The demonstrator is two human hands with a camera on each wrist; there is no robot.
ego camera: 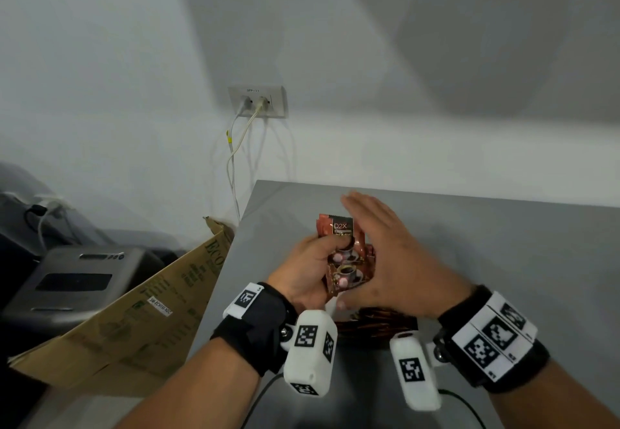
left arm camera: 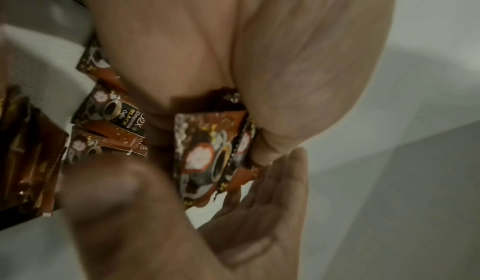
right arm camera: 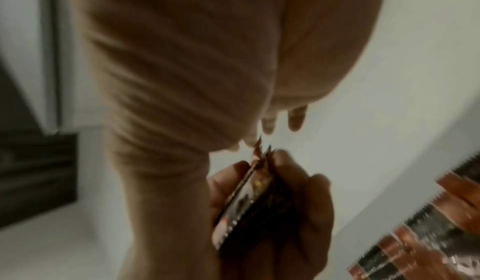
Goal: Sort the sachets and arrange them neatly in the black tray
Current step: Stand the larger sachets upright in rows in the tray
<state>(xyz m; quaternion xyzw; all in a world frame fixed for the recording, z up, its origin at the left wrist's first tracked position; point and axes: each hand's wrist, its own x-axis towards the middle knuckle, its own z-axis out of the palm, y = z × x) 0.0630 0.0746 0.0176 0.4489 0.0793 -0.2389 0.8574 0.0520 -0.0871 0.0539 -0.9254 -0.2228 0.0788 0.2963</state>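
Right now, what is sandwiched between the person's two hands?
A small bunch of brown coffee sachets: the left hand grips them, and the right hand lies flat against their other side. The head view shows it best.

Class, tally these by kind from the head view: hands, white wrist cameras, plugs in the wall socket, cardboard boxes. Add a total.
Hands: 2, left hand and right hand
White wrist cameras: 2
Plugs in the wall socket: 2
Cardboard boxes: 1
Total: 7
Sachets: bunched in the left hand, not countable.
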